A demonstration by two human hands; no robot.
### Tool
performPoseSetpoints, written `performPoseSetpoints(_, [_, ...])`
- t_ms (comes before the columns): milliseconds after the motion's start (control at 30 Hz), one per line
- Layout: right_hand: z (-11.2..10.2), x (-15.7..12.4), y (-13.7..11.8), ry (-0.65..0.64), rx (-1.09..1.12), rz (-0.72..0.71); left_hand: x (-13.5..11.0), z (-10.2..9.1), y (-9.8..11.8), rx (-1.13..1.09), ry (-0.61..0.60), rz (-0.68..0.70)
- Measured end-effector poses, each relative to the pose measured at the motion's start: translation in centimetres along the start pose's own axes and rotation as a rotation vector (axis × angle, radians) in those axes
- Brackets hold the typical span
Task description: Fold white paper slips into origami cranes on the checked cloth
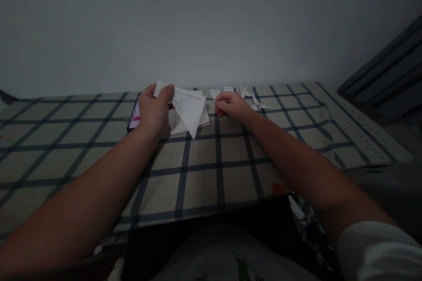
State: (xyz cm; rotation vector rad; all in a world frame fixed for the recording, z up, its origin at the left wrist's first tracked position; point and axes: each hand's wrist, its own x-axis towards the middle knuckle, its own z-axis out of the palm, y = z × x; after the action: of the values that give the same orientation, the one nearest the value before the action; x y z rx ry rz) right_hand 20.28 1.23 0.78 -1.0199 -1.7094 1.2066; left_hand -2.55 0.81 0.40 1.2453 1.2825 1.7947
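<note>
My left hand (154, 109) grips a folded white sheet of paper (188, 107) by its upper left edge, thumb on top; the sheet hangs down to a point above a small stack of paper (205, 119) on the checked cloth. My right hand (231, 105) rests on the cloth just right of the stack, fingers curled into a loose fist; whether anything is inside it is hidden. A dark phone with a pink patch (133, 118) lies under my left hand's far side.
Small folded paper figures (259, 105) and paper scraps (215, 93) lie by the wall behind my right hand. The checked cloth (204, 171) covers the whole surface. A dark striped cushion (389, 79) rises at the right. My lap is at the near edge.
</note>
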Motion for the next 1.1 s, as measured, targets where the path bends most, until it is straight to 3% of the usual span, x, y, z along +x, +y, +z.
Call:
performPoseSetpoints(133, [-0.1, 0.2, 0.0, 0.073, 0.013, -0.067, -0.9, 0.3, 0.2, 0.073, -0.204, -0.108])
performPoseSetpoints(267, [0.8, -0.1, -0.3, -0.092, -0.046, -0.159, -2.3, 0.6, 0.8, 0.125, -0.453, -0.076])
performPoseSetpoints(367, [1.2, -0.4, -0.2, -0.164, -0.087, -0.179, -2.8, 0.6, 1.3, 0.172, -0.54, -0.097])
performPoseSetpoints(567, [0.9, -0.3, 0.5, -0.198, -0.214, -0.184, -2.7, 0.3, 1.3, 0.305, -0.587, -0.079])
performPoseSetpoints(1100, [0.8, -0.2, 0.6, -0.245, -0.371, -0.263, -2.6, -0.2, 1.5, 0.629, -0.589, 0.366])
